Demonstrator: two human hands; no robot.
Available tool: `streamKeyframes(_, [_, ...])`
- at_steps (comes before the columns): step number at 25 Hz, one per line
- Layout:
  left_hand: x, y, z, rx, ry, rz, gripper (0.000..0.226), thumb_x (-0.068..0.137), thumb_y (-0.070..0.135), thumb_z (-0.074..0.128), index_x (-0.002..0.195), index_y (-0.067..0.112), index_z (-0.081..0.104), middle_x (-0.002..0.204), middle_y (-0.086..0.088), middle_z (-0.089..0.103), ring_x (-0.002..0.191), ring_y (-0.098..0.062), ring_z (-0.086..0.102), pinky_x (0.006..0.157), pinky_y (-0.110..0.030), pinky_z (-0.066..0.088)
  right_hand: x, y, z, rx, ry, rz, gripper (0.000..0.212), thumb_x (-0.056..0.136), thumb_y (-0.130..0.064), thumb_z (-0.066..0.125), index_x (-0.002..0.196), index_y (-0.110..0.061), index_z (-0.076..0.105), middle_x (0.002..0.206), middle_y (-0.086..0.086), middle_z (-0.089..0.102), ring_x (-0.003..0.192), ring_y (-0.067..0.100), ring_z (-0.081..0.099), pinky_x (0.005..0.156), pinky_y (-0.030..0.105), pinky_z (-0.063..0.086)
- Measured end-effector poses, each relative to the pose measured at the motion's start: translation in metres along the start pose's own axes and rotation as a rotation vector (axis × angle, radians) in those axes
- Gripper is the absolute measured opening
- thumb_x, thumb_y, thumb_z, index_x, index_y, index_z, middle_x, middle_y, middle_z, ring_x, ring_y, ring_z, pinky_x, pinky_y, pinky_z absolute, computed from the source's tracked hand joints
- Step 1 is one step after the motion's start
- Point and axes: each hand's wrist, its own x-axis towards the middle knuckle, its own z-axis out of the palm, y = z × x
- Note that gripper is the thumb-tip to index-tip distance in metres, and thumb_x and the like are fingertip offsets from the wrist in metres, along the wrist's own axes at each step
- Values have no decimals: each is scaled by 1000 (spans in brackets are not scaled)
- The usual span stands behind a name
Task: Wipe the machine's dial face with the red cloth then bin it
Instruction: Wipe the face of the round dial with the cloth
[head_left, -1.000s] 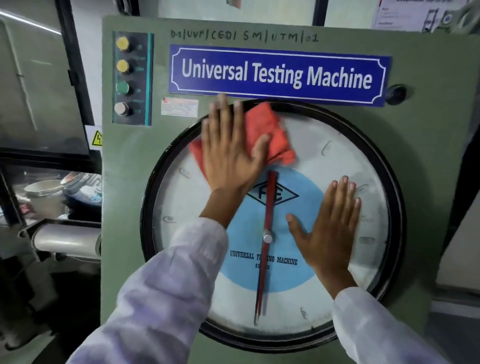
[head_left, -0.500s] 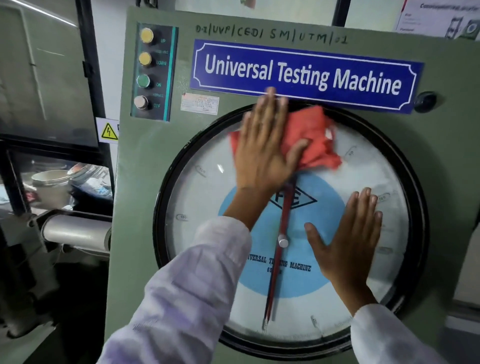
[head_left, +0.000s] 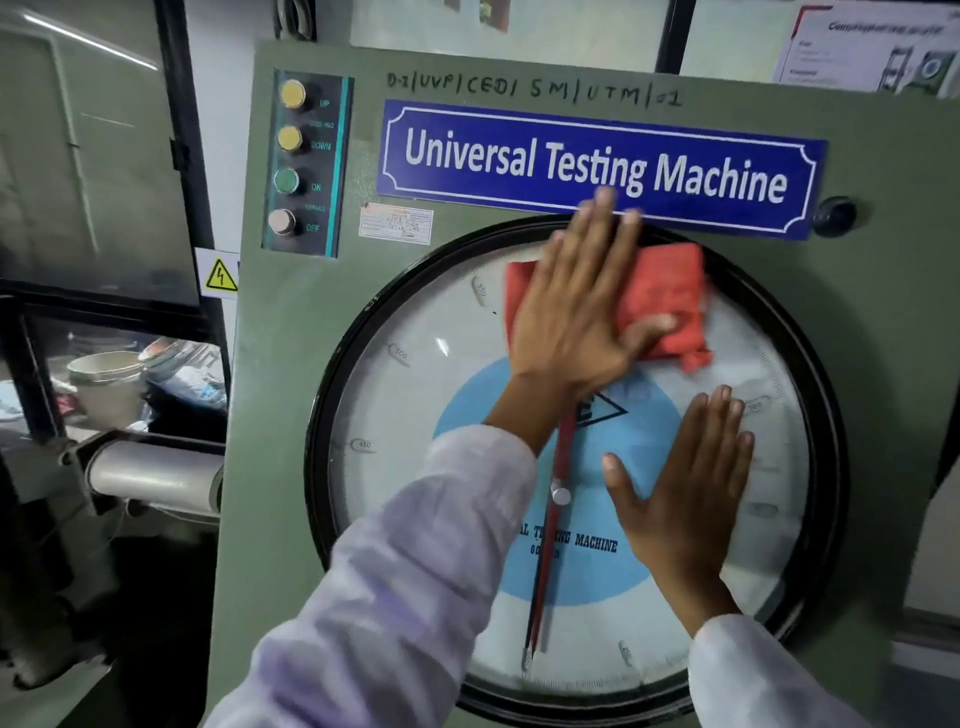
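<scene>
As two white sleeves (head_left: 415, 597) reach toward the machine, the right hand (head_left: 680, 483) lies flat on the dial face (head_left: 415, 395), lower right, grip spread, fingers straight. Higher up, the left hand (head_left: 576, 322) presses the red cloth (head_left: 660, 291) against the top of the dial, grip spread too, fingertips past the black rim (head_left: 322, 426). Beyond sit the blue nameplate (head_left: 597, 166) and, upper left, the button panel (head_left: 306, 163).

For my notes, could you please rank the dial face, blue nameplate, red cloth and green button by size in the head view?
dial face
blue nameplate
red cloth, partly covered by the left hand
green button
</scene>
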Motion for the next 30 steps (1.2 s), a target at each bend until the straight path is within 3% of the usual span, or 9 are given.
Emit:
streamKeyframes(3, [16, 22, 4, -8, -11, 152, 102, 93, 77, 54, 167, 11, 27, 176, -16, 18, 165, -27, 15, 134, -44, 12, -1, 3, 2, -1, 2, -5, 106, 101, -78, 32, 168, 3, 16, 177, 26, 18, 168, 35, 8, 137, 52, 7])
streamKeyframes(6, [9, -8, -3, -51, 15, 245, 102, 93, 75, 56, 166, 9, 29, 175, -18, 21, 164, -29, 17, 135, -45, 13, 0, 4, 1, 2, -8, -4, 107, 100, -79, 35, 167, 2, 16, 177, 26, 17, 168, 35, 9, 137, 51, 6])
streamKeyframes(12, [-13, -104, -30, 192, 85, 151, 90, 102, 73, 36, 167, 12, 28, 174, -20, 21, 164, -30, 18, 135, -40, 7, 0, 2, -2, 20, -13, 1, 106, 99, -73, 44, 168, 2, 15, 180, 21, 8, 169, 32, 3, 138, 49, 2])
streamKeyframes(18, [5, -66, -11, 199, 131, 38, 90, 102, 73, 42, 167, 12, 29, 175, -17, 23, 164, -29, 19, 134, -42, 8, -1, 2, 3, -3, 7, -11, 105, 101, -74, 40, 168, 3, 15, 179, 23, 8, 169, 34, 5, 137, 52, 5])
streamKeyframes(23, [47, 9, 9, 82, 130, 312, 90, 98, 72, 49, 163, 11, 38, 171, -16, 32, 162, -30, 26, 134, -46, 14, -2, 3, 1, 14, 22, -15, 103, 102, -74, 39, 167, 4, 20, 177, 26, 18, 168, 37, 12, 137, 55, 12])
streamKeyframes(25, [46, 4, 8, 33, 131, 350, 85, 100, 68, 49, 163, 12, 39, 171, -16, 32, 162, -30, 26, 135, -45, 13, -3, 2, -1, 24, 29, -10, 104, 102, -75, 38, 167, 4, 21, 177, 26, 19, 168, 37, 14, 136, 55, 13])
streamKeyframes(27, [36, -22, -1, 46, 173, 294, 83, 101, 67, 49, 163, 13, 38, 172, -18, 31, 162, -30, 26, 134, -45, 8, -2, 4, 0, 5, 38, -18, 103, 102, -74, 41, 167, 4, 21, 177, 25, 17, 168, 37, 13, 136, 55, 14])
streamKeyframes(30, [11, -71, -13, 150, 205, 72, 83, 103, 68, 44, 166, 16, 32, 174, -17, 25, 163, -29, 21, 134, -44, 2, 0, 3, -2, 11, -2, -11, 105, 100, -73, 43, 168, 3, 19, 179, 22, 12, 168, 34, 9, 137, 54, 12])
